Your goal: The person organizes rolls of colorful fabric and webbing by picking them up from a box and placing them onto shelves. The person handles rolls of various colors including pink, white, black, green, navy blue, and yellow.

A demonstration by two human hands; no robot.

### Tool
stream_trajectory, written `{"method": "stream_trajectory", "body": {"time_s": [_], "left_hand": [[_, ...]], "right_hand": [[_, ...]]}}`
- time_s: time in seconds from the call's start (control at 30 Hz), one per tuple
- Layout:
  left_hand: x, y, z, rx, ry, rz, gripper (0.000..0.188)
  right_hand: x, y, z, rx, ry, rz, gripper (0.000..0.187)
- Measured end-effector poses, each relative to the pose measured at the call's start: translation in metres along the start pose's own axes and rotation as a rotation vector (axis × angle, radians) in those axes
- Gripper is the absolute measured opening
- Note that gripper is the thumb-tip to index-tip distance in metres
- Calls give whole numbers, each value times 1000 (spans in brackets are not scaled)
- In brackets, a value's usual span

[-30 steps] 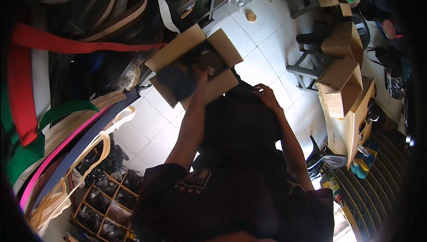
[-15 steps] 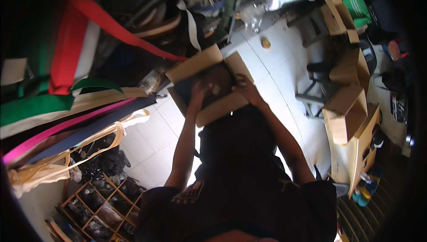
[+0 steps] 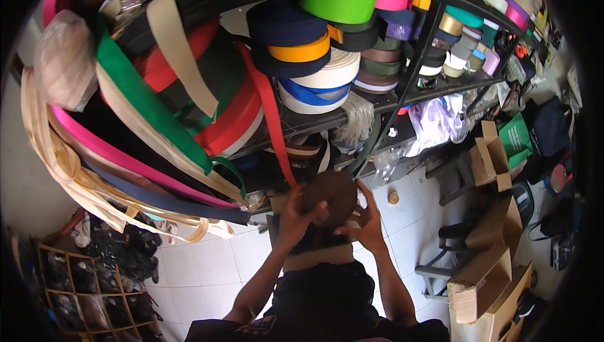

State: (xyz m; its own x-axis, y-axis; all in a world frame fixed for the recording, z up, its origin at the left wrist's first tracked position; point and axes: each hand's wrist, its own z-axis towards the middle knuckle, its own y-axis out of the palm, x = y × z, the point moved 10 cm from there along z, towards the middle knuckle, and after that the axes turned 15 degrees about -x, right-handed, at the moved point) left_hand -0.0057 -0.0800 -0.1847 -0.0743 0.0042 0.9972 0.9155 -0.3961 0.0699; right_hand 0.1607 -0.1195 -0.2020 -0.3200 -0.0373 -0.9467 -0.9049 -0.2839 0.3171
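Holding a dark brown roll in the left hand, thumb laid over its near face, fingers along its left side. Right hand at the roll's right side, fingers spread wide and curved around the rim; light shows between part of it and the roll, can't tell if the fingertips touch. Roll is up in front of the person, above an open cardboard box, near flap toward the body. Box interior mostly hidden by hands and roll; what shows is dark. Just beyond: black shelf stacked with coiled webbing, including a lime green roll, an orange roll and a white roll. Red strap hangs off it, lower end near the left hand. Left side: green strap and pink strap draped long. Lower left: wooden divided rack, dark contents. Right: small tan roll on the white tile floor, grey stool farther over, cardboard carton nearer the body, green bag toward the back.
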Motion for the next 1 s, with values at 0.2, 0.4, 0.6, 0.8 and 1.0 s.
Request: {"method": "stream_trajectory", "body": {"time_s": [0.2, 0.4, 0.6, 0.8, 1.0], "left_hand": [[153, -4, 15, 39, 300, -102, 70], [250, -9, 15, -124, 784, 10, 82], [255, -23, 20, -99, 839, 0, 83], [264, -37, 48, 92, 844, 198, 81], [288, -43, 65, 198, 945, 302, 73]], "right_hand": [[-167, 65, 42, 58, -508, -678, 116], [-245, 105, 73, 41, -876, -641, 112], [-277, 123, 95, -16, -1084, -557, 98], [-276, 122, 131, 127, -1031, -568, 87], [-293, 128, 129, 521, -1043, -1062, 91]]}}
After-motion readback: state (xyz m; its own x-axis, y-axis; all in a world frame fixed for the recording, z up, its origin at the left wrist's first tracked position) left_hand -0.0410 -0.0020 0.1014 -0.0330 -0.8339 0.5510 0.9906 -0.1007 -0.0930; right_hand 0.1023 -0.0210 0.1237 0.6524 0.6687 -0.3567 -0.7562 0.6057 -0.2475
